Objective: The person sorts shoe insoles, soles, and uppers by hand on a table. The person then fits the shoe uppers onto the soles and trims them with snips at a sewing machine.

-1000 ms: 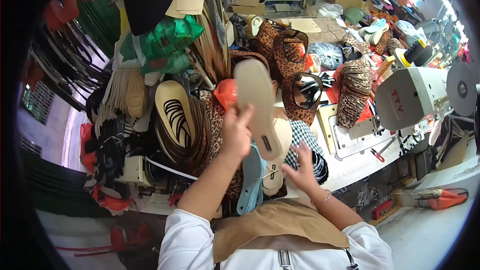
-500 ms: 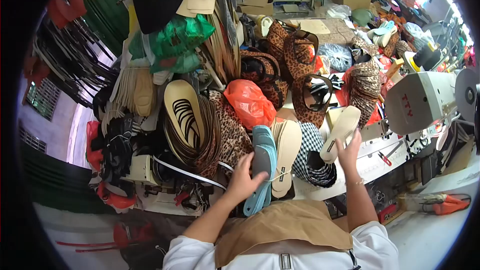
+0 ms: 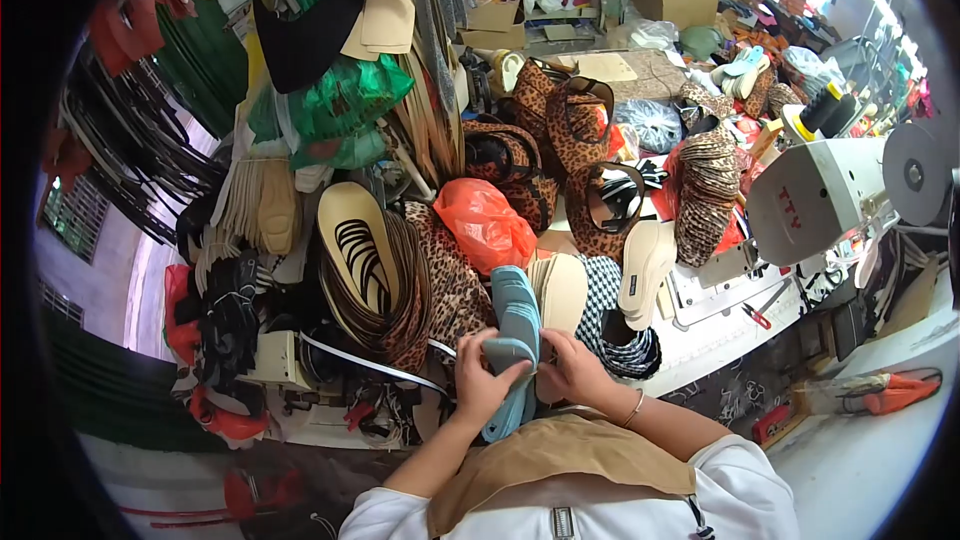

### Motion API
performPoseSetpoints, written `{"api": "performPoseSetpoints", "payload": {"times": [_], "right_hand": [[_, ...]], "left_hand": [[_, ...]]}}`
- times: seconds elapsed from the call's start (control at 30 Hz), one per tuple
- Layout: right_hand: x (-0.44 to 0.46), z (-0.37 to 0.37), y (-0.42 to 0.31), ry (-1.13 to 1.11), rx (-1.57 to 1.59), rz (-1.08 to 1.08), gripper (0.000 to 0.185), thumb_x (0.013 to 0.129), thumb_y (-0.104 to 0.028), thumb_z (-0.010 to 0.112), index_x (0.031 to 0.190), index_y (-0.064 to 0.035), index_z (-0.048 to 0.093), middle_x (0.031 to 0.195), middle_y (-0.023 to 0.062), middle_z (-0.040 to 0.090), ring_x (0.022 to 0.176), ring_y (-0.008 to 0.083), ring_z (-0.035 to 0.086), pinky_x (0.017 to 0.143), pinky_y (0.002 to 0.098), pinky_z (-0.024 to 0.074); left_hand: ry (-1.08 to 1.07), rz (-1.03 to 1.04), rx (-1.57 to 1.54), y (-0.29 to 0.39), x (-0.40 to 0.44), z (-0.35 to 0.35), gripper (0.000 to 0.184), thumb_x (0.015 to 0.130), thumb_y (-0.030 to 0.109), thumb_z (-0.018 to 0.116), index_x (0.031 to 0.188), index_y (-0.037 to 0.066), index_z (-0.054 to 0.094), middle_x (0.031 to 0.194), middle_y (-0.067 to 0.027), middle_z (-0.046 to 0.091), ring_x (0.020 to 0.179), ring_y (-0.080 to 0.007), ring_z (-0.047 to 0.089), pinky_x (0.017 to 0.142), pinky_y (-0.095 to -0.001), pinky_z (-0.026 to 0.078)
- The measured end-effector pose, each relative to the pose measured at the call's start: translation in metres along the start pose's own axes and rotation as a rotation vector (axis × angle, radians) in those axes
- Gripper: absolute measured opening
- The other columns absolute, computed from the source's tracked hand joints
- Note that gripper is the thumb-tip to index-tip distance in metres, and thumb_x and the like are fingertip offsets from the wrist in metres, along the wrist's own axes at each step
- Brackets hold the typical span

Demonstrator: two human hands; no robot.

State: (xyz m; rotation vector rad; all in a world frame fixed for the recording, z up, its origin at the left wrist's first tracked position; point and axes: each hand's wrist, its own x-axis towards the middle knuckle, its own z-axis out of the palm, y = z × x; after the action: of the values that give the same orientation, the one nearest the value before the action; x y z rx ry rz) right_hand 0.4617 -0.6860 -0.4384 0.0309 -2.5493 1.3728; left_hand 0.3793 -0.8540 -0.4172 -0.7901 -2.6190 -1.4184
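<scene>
My left hand grips a light blue shoe insole, thumb on top, lifting its bent end from a stack of blue insoles. My right hand is closed at the stack's right edge, fingertips pinching close to the same insole; the exact contact is partly hidden. Just beyond that hand lies a pile of beige insoles, partly covered by it. A single beige insole with a dark label rests farther right, against a curled bundle of black-and-white checked pieces.
A white sewing machine stands at the right, with red-handled snips on its table. At left is a nested stack of leopard-edged insoles. A red plastic bag and leopard-print straps lie behind.
My right hand has left the single beige insole, which now lies on the table, and moved left to the blue stack. My left hand has raised the end of a blue insole.
</scene>
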Motion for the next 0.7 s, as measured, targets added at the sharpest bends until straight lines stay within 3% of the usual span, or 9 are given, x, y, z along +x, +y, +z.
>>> {"api": "performPoseSetpoints", "payload": {"times": [0.1,0.13,0.2,0.33,0.4,0.5,0.7], "right_hand": [[0.002,0.003,0.003,0.03,0.027,-0.025,0.056,0.078,-0.008,0.062,0.129,-0.0038,0.04,0.117,0.0205,0.049,0.1,0.0362,0.053,0.085,0.0388,0.0456],[0.006,0.004,-0.001,0.084,0.025,-0.023,0.054,0.08,-0.005,0.061,0.13,-0.0062,0.04,0.116,0.0193,0.049,0.096,0.0333,0.054,0.082,0.0377,0.0462],[0.016,0.004,-0.005,0.119,-0.013,-0.062,0.045,0.083,-0.006,0.058,0.126,-0.0116,0.048,0.117,0.018,0.049,0.092,0.0311,0.057,0.079,0.0362,0.0475],[0.025,0.004,-0.002,0.149,-0.071,-0.071,0.033,0.084,-0.017,0.059,0.117,-0.0128,0.058,0.117,0.0189,0.052,0.083,0.0305,0.061,0.072,0.039,0.0502],[0.027,0.005,0.005,0.122,-0.039,-0.06,0.028,0.086,-0.021,0.057,0.112,-0.0116,0.061,0.117,0.0188,0.053,0.08,0.0302,0.062,0.072,0.0382,0.0504],[0.026,0.001,0.006,0.028,0.05,-0.028,0.027,0.085,-0.022,0.058,0.111,-0.0141,0.062,0.122,0.0186,0.049,0.082,0.0285,0.061,0.075,0.0379,0.0495],[0.017,0.0,0.013,-0.056,0.048,-0.107,0.025,0.085,-0.023,0.058,0.109,-0.0178,0.063,0.127,0.0176,0.044,0.092,0.0292,0.056,0.08,0.0389,0.0451]], "left_hand": [[-0.123,-0.014,-0.299,-0.022,-0.003,0.003,0.021,0.077,-0.003,0.067,0.092,0.001,0.054,0.091,-0.0036,0.053,0.076,-0.0106,0.053,0.069,-0.0211,0.044],[-0.126,-0.014,-0.304,-0.022,-0.003,0.002,0.021,0.077,-0.003,0.067,0.092,0.001,0.054,0.091,-0.0036,0.053,0.076,-0.0106,0.053,0.069,-0.0211,0.044],[-0.248,-0.237,-0.66,-0.022,-0.004,-0.001,0.018,0.08,-0.004,0.064,0.093,0.002,0.054,0.091,-0.0028,0.056,0.081,-0.0098,0.054,0.071,-0.0228,0.045],[-0.258,-0.164,-0.679,-0.021,-0.002,-0.004,0.017,0.082,-0.004,0.061,0.096,0.002,0.054,0.089,-0.0017,0.057,0.082,-0.0092,0.054,0.073,-0.0235,0.045],[-0.276,-0.228,-0.635,-0.022,-0.002,-0.003,0.021,0.082,-0.005,0.061,0.101,0.002,0.054,0.097,-0.0031,0.057,0.088,-0.0112,0.054,0.077,-0.0247,0.045],[-0.199,-0.158,-0.741,-0.02,0.001,0.003,0.03,0.079,-0.008,0.061,0.107,0.002,0.054,0.118,-0.0049,0.05,0.103,-0.015,0.051,0.084,-0.0264,0.044],[-0.225,-0.107,-0.713,-0.025,-0.006,-0.004,0.028,0.078,-0.009,0.061,0.104,0.003,0.055,0.111,-0.0033,0.051,0.099,-0.013,0.053,0.085,-0.0265,0.044]]}}
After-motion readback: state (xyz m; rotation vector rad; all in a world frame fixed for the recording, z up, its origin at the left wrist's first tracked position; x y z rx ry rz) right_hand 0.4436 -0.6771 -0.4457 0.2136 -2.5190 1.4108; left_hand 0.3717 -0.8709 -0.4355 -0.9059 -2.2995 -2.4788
